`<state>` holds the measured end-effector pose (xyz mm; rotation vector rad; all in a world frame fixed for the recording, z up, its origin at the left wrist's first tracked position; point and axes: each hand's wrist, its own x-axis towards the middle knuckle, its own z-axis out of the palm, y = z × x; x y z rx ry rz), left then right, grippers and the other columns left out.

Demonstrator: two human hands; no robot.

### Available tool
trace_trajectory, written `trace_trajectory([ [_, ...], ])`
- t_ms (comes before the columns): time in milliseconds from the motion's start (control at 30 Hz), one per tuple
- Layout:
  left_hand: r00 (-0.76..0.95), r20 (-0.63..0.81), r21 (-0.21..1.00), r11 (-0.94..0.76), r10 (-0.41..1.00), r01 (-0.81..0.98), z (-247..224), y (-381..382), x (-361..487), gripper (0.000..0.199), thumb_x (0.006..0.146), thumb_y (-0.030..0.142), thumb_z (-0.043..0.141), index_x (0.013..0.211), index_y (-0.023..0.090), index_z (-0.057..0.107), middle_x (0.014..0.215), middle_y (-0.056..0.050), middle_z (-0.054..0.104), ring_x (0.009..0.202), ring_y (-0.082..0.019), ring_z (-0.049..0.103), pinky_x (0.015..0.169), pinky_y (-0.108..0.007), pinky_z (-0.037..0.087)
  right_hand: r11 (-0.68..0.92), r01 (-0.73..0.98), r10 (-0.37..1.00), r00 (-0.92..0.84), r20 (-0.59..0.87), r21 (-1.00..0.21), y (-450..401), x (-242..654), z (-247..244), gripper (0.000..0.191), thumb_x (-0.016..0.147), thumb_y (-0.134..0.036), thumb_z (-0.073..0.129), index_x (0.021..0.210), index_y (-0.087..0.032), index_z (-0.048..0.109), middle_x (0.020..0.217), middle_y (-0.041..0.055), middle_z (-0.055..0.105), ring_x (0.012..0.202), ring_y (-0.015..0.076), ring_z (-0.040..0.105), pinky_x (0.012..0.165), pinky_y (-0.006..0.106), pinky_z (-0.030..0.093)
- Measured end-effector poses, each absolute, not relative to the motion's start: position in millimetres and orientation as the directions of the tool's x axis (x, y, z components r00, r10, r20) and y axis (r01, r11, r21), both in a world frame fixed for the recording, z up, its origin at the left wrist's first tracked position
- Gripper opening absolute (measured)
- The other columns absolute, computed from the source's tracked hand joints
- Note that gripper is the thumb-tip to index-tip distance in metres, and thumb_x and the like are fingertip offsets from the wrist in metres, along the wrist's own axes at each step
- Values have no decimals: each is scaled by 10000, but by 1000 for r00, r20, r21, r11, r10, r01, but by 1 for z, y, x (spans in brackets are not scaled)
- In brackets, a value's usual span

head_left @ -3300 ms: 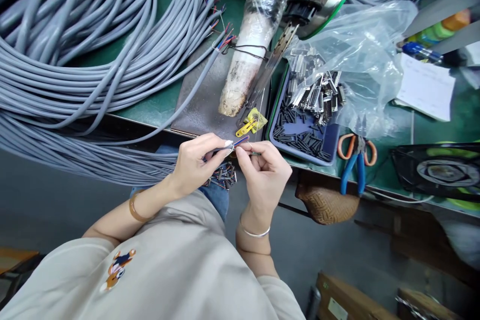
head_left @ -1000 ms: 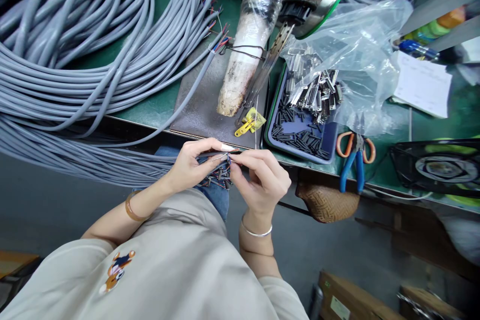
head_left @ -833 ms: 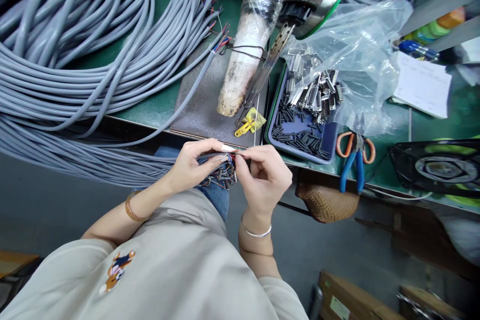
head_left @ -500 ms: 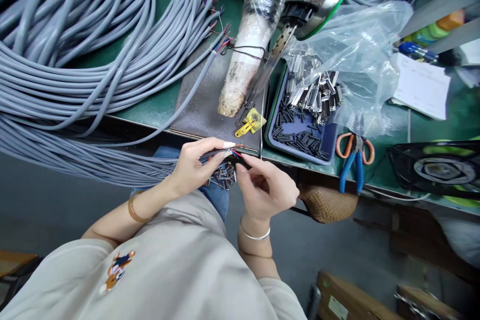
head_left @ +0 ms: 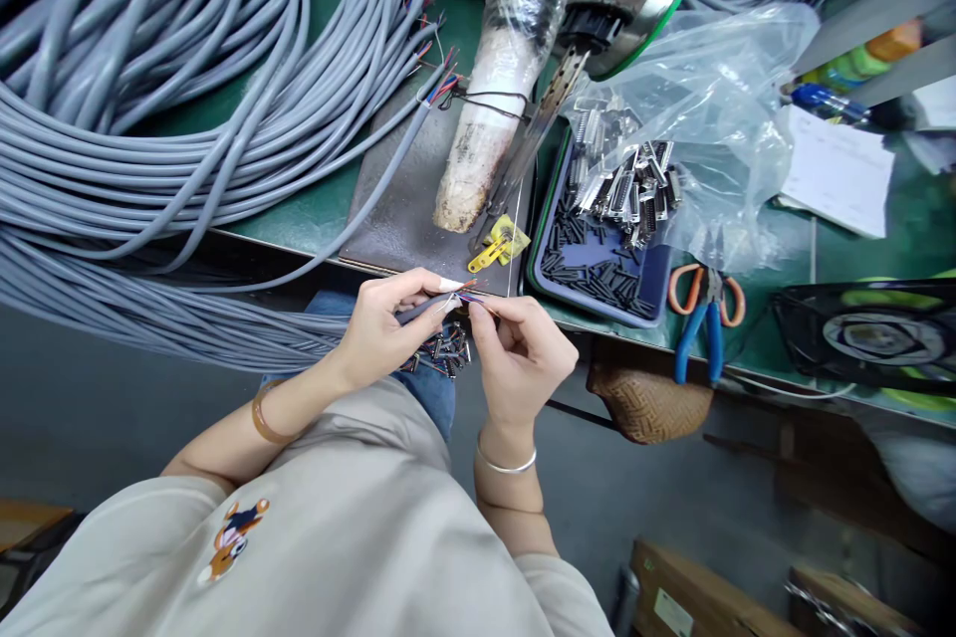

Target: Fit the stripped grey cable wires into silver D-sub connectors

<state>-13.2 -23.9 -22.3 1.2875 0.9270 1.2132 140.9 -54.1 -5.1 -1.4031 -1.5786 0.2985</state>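
Observation:
My left hand (head_left: 392, 323) is closed around the end of a grey cable (head_left: 419, 310), close to where its thin coloured wires (head_left: 469, 296) fan out. The thumb and forefinger of my right hand (head_left: 523, 353) pinch some of these wires, red and blue among them, just right of the left fingertips. Below both hands hangs a cluster of metal connectors (head_left: 446, 350) on the ends of other grey cables (head_left: 276, 333). A yellow clip-like tool (head_left: 489, 254) lies on the dark plate (head_left: 388, 194) beyond my fingers.
Coils of grey cable (head_left: 149, 154) cover the bench's left side. A wrapped duct (head_left: 478, 134) reaches down at the middle. Right of it stands a blue tray (head_left: 657, 304) with connectors (head_left: 634, 189) and short black tubes (head_left: 597, 287), under a plastic bag (head_left: 739, 139). Pliers (head_left: 702, 318) overhang the bench edge.
My right hand has moved slightly left, closer to my left fingers, and its fingers have drawn together on the wires. My left hand has barely moved.

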Motion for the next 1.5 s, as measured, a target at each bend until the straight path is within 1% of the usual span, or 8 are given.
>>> trace_trajectory([
  [167, 202, 140, 985, -116, 969, -126, -20, -24, -14, 213, 888, 345, 761, 941, 139, 759, 871, -69, 775, 644, -114, 675, 637, -216, 581, 273, 557, 887, 170, 429, -785, -52, 139, 2, 52, 925, -232, 724, 885, -225, 757, 725, -31, 640, 535, 79, 443, 508, 244, 376],
  [400, 407, -53, 916, 207, 912, -344, -17, -15, -15, 321, 804, 423, 844, 918, 149, 723, 804, -34, 736, 646, -95, 655, 643, -209, 568, 196, 499, 932, 173, 319, -844, -52, 139, 8, 122, 915, -245, 695, 802, -201, 713, 657, -54, 523, 517, 70, 383, 469, 237, 289],
  [733, 349, -146, 871, 287, 926, -398, -12, -14, -12, 354, 776, 424, 854, 800, 167, 612, 645, 24, 653, 445, -58, 545, 398, -171, 400, 227, 512, 824, 352, 444, -828, -50, 148, 8, 174, 975, -308, 646, 838, -202, 664, 690, -37, 594, 509, 69, 457, 474, 223, 347],
  [833, 325, -121, 867, 260, 938, -426, -12, -13, -13, 337, 775, 399, 856, 811, 165, 617, 645, 31, 647, 428, -41, 504, 391, -164, 373, 215, 547, 891, 229, 392, -809, -51, 149, 9, 126, 974, -312, 660, 933, -206, 714, 765, -21, 665, 486, 65, 415, 473, 237, 348],
  [1067, 269, -111, 870, 225, 957, -438, -16, -12, -16, 306, 776, 392, 860, 838, 164, 665, 682, 17, 682, 466, -41, 488, 472, -189, 435, 414, 603, 894, -130, 428, -682, -59, 137, 5, 141, 952, -174, 671, 816, -205, 694, 711, -39, 667, 498, 58, 431, 516, 236, 357],
  [1233, 286, -103, 879, 222, 953, -422, -14, -14, -16, 308, 746, 384, 886, 803, 160, 684, 748, -3, 702, 571, -76, 597, 609, -229, 544, 222, 454, 936, 147, 319, -863, -57, 149, 5, 89, 946, -276, 711, 979, -222, 773, 748, -27, 673, 518, 74, 441, 515, 251, 355],
  [1367, 331, -162, 870, 293, 930, -398, -11, -14, -14, 331, 711, 384, 905, 798, 143, 694, 761, -13, 706, 630, -91, 633, 629, -215, 538, 202, 387, 964, 82, 252, -900, -49, 152, 10, 138, 906, -266, 760, 1040, -242, 782, 790, -28, 674, 483, 54, 334, 472, 253, 288],
  [1500, 398, -201, 823, 375, 895, -426, -9, -13, -13, 332, 691, 352, 927, 793, 138, 695, 657, 26, 639, 561, -60, 563, 599, -190, 499, 295, 409, 935, 65, 350, -864, -46, 147, 11, 54, 929, -217, 723, 911, -245, 766, 819, -4, 710, 577, 93, 514, 488, 256, 354],
])
